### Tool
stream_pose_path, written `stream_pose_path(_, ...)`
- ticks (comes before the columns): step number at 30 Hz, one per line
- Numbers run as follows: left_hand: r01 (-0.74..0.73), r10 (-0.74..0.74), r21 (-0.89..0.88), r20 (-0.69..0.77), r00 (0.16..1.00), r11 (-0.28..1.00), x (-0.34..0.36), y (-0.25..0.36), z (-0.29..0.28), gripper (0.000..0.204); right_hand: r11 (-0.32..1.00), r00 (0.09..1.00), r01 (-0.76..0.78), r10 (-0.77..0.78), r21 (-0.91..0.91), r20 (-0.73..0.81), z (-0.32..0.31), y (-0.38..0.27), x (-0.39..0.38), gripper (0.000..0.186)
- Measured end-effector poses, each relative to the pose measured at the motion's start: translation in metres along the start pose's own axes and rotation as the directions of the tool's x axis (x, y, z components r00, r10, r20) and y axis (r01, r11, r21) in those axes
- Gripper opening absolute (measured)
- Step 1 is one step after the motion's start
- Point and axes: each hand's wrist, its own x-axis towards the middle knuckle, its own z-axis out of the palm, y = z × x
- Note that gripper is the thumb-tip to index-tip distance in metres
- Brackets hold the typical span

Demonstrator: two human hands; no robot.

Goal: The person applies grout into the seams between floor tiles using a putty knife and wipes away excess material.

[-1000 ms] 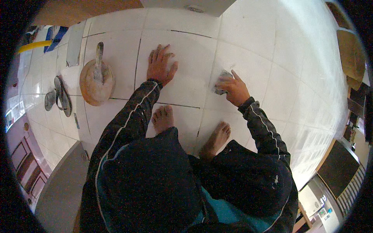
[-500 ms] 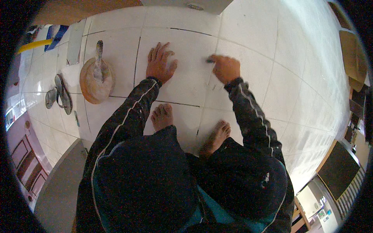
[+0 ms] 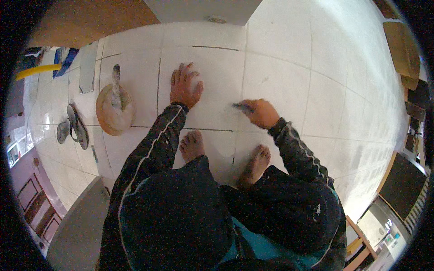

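Head cam, left fisheye of a side-by-side pair. Upright, looks steeply down over the knees [image 3: 167, 207] onto tiled floor [image 3: 287, 97]. Knees nearest, floor farther; lines bend toward the rim.

A small dark pad [image 3: 244, 107], partly hidden in the grip, has its thin visible end directed leftward, at the right side of a flat, whitish floor tile [image 3: 217, 77].

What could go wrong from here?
The scraper sticks out of the bowl; a leftward sweep of the left hand might tip it. The right hand holds a dark piece, its kind unclear, not far from the bare right foot; a slip could graze that foot.
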Motion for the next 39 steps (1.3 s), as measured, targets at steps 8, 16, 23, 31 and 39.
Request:
stream_pose_path(8,0.025,-0.026,0.012,0.043,0.999,1.000,0.000,0.002,-0.004,0.034,0.984,0.856,-0.167,0.110,-0.069,-0.506,-0.034,0.033,0.070,0.022)
stream_pose_path(16,0.046,-0.045,-0.006,0.061,0.997,0.999,-0.001,0.004,-0.005,0.033,0.860,0.880,-0.094,-0.164,-0.501,-0.446,0.065,-0.016,0.070,0.036)
stream_pose_path(23,0.051,-0.048,-0.054,0.058,0.997,0.997,-0.003,0.004,-0.007,0.033,0.980,0.990,-0.080,0.056,-0.182,-0.132,0.003,-0.022,0.057,0.043)
stream_pose_path(31,-0.006,0.005,0.025,0.033,0.999,1.000,0.003,0.005,0.000,0.034,0.937,0.906,0.015,-0.160,-0.349,-0.393,-0.039,0.057,0.096,0.045)
stream_pose_path(39,0.019,-0.019,-0.002,0.018,1.000,1.000,-0.002,0.001,0.000,0.034,0.949,0.950,0.247,-0.277,-0.197,-0.143,-0.014,0.044,0.024,0.051)
